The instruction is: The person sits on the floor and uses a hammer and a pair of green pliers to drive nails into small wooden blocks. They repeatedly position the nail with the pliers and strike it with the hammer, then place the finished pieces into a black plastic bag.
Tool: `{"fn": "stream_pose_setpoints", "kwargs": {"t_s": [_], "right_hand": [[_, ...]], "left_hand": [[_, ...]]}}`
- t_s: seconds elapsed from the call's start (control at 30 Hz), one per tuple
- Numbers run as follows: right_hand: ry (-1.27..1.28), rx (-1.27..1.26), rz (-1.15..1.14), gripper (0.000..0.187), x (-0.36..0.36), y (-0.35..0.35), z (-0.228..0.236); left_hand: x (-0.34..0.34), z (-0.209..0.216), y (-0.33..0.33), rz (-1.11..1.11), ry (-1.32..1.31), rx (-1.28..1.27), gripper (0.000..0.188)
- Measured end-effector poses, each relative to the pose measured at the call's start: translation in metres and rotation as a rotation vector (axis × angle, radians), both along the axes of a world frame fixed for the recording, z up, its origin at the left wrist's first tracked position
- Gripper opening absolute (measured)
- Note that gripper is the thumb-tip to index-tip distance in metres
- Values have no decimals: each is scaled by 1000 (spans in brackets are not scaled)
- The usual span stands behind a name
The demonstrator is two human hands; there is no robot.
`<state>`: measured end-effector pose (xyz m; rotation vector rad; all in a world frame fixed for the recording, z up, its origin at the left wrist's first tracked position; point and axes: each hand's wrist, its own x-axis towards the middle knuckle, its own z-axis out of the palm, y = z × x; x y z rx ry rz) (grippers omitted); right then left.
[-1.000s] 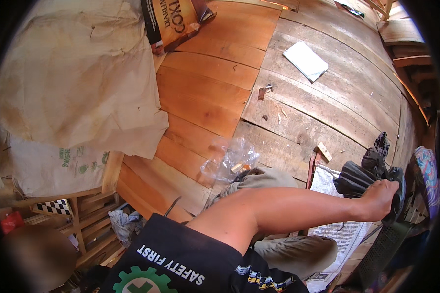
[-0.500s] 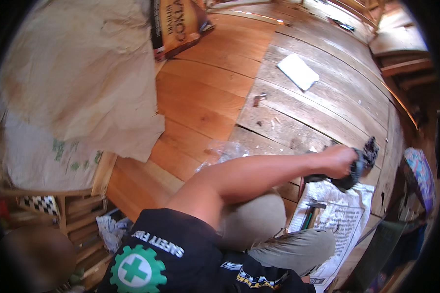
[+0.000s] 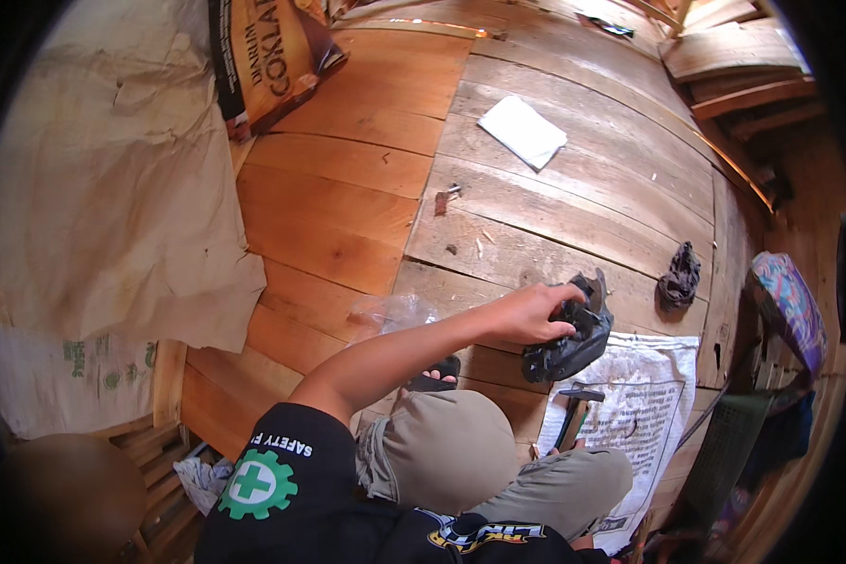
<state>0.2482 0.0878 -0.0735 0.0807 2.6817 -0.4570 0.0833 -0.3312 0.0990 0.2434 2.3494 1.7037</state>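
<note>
My left hand (image 3: 540, 315) reaches out over the floor, its fingers closed on a crumpled, shiny black plastic bag (image 3: 571, 346). What is inside the bag, if anything, is hidden. The bag hangs just over the edge of a white printed sack (image 3: 663, 362) spread on the boards. On that sack, beside my right knee, lies a hammer (image 3: 583, 396). Some skin shows at the end of my right sleeve (image 3: 583, 542), but the fingers of my right hand cannot be made out. Another crumpled black piece (image 3: 680, 277) lies on the floor beyond the sack.
Clear plastic film (image 3: 395, 313) lies left of my forearm. A folded white sheet (image 3: 524, 132) and small scraps (image 3: 442, 201) are on the plank floor ahead. Large brown paper (image 3: 113, 179) covers the left side, near a brown printed bag (image 3: 277, 61). Patterned cloth (image 3: 790, 301) stands at right.
My left hand has drawn back to the left with the black plastic bag, away from the other crumpled black piece, which stays on the floor. The whole view has shifted a little.
</note>
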Motion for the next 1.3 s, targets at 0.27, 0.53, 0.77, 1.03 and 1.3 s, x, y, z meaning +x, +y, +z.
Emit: {"fn": "stream_pose_setpoints", "kwargs": {"t_s": [0.27,0.53,0.77,1.03,1.3], "right_hand": [[-2,51,-28,52,-2,-1,0],[-24,77,-77,52,5,2,6],[-4,86,-96,52,20,30,23],[-70,-29,158,46,-135,40,75],[416,-518,734,95,-235,-204,234]], "left_hand": [[-9,-119,-157,775,-204,74,30],[-37,-248,-323,1338,-143,-543,22],[-73,-234,-339,1125,-526,-828,38],[-59,-226,-347,1053,-338,-652,31],[11,-54,-135,716,26,443,16]]}}
